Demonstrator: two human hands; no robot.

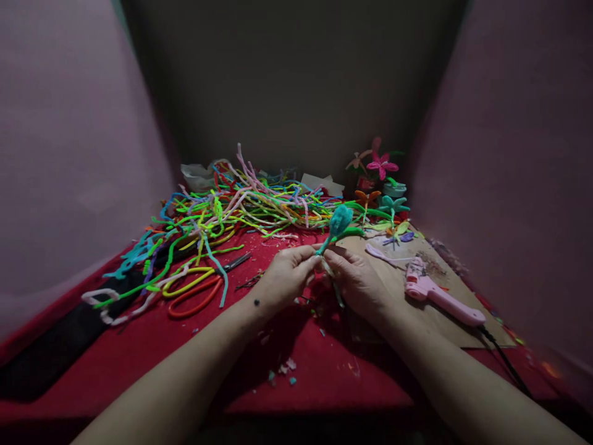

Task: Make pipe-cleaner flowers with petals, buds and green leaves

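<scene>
Both hands meet over the middle of the red cloth. A teal fuzzy flower bud (341,220) stands up from between them, tilted to the right. My left hand (290,272) pinches the base of its stem with thumb and forefinger. On the other side, my right hand (354,278) is closed on the same stem, near a green leaf-like piece (348,232). A pale twisted strand (340,295) hangs below the fingers. The exact grip of the fingertips is partly hidden.
A tangled heap of coloured pipe cleaners (269,204) lies at the back. Scissors (197,293) with red and yellow handles are at left. A pink glue gun (440,296) rests on a brown board (389,327) at right. Finished flowers (382,165) stand behind.
</scene>
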